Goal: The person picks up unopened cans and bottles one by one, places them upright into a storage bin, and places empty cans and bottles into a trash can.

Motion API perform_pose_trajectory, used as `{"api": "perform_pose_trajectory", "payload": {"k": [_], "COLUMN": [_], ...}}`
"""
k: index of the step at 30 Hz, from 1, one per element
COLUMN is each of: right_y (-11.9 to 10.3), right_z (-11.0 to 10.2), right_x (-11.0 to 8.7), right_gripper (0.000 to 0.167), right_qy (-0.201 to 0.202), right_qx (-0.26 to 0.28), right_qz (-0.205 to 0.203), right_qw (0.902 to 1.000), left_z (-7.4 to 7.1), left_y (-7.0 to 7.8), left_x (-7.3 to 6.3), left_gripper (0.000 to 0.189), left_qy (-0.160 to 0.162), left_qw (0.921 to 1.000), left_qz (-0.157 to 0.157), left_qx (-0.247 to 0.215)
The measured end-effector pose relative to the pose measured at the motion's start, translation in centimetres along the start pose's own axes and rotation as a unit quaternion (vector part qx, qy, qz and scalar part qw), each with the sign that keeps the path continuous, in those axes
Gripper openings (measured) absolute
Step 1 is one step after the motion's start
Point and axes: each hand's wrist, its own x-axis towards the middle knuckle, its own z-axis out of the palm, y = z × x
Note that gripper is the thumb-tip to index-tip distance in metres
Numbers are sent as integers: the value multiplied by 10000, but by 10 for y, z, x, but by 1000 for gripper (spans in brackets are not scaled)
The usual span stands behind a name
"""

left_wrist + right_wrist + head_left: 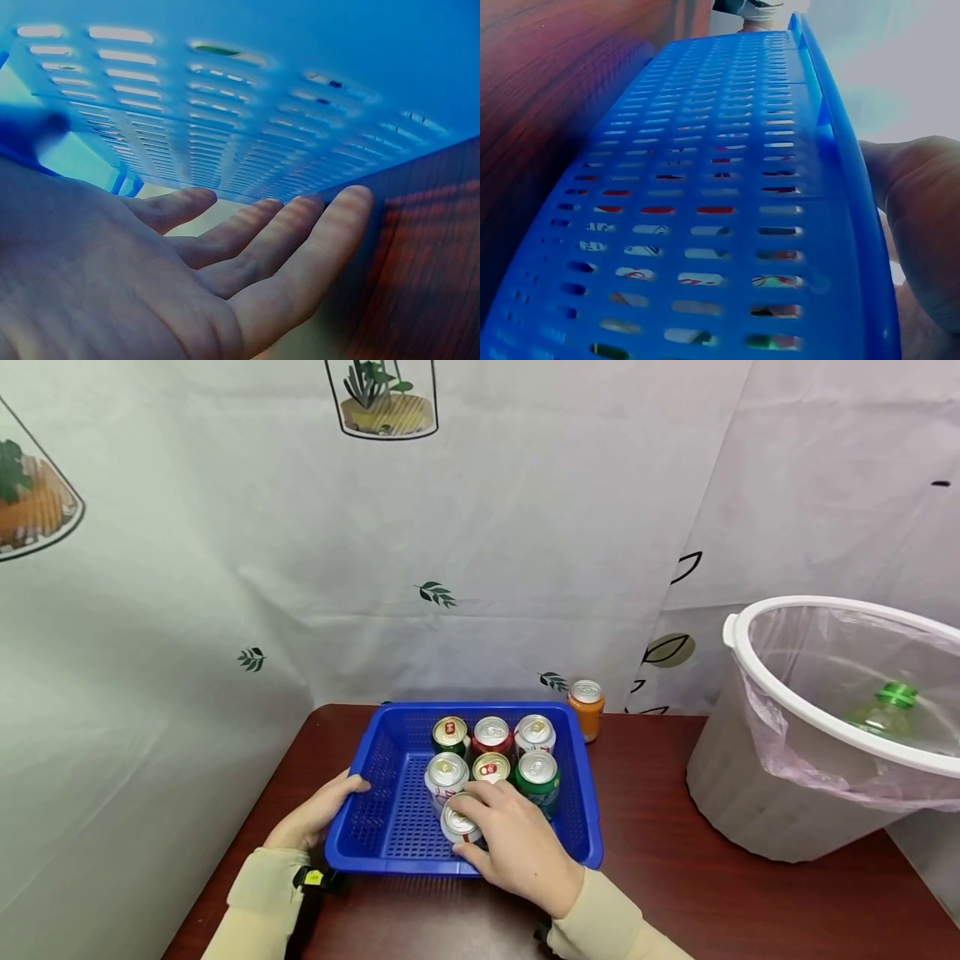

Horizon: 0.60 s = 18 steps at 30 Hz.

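A blue plastic basket (465,866) with slotted walls sits on the table, holding several upright drink cans. At its left side is my left hand (318,814), its thumb over the rim. The left wrist view shows that hand's fingers (300,262) against the outside of the slotted wall. Over the front of the basket, my right hand (525,852) grips the nearest can (459,821) by its upper part; its lower side is hidden. Close to that hand stand a white can (446,777), a gold-topped can (491,767) and a green can (537,781).
Behind the basket's right corner an orange can (586,710) stands on the dark red table (645,877). To the right is a grey bin (757,802) with a white rim and a pink liner; a green-capped bottle (888,708) lies inside. A patterned cloth (510,527) hangs behind.
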Motion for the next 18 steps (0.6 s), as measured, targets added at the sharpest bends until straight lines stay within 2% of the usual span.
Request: {"api": "perform_pose_trajectory", "payload": {"k": [4,8,18], "right_y": [1,2,15], "right_z": [-4,-9,-21], "right_x": [-1,-1,-9], "right_gripper": [47,48,47], "right_qy": [22,-126,-300], "right_qx": [-185,-261,36], "right_qz": [-116,-171,-315], "right_qw": [9998,9994,9990], "left_z": [0,0,-1], "left_y": [1,1,-1], "left_x": [0,-1,-1], "left_gripper": [80,80,78], "left_qy": [5,28,-32], "left_qw": [10000,10000,10000], "left_qz": [-4,0,27], "left_qx": [6,10,17]}}
